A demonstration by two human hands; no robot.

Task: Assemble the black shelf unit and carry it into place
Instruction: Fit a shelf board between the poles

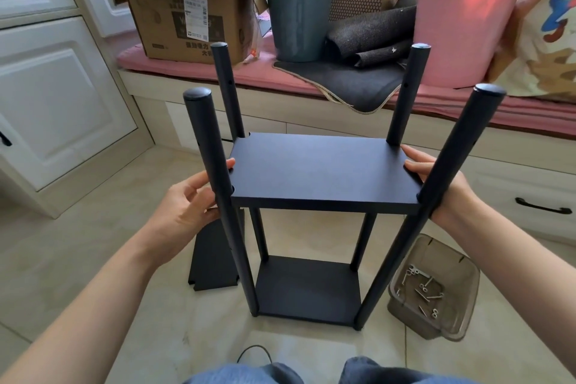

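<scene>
The black shelf unit stands upright on the tiled floor in front of me. Four black poles rise from a lower board (307, 288). A second black board (321, 170) sits level between the poles about halfway up. My left hand (184, 212) holds that board's left edge, with the thumb on top beside the near left pole (218, 184). My right hand (436, 178) holds its right edge, partly hidden behind the near right pole (436, 193). One more loose black board (215, 254) leans on the floor behind the left poles.
A clear plastic tub (436, 287) with several screws and washers lies on the floor at the right. Behind runs a low bench with a pink cushion (265, 75), carrying a cardboard box (184, 6), a grey bucket (299, 12) and a pink tub (467, 22). White cabinets (53, 87) stand left.
</scene>
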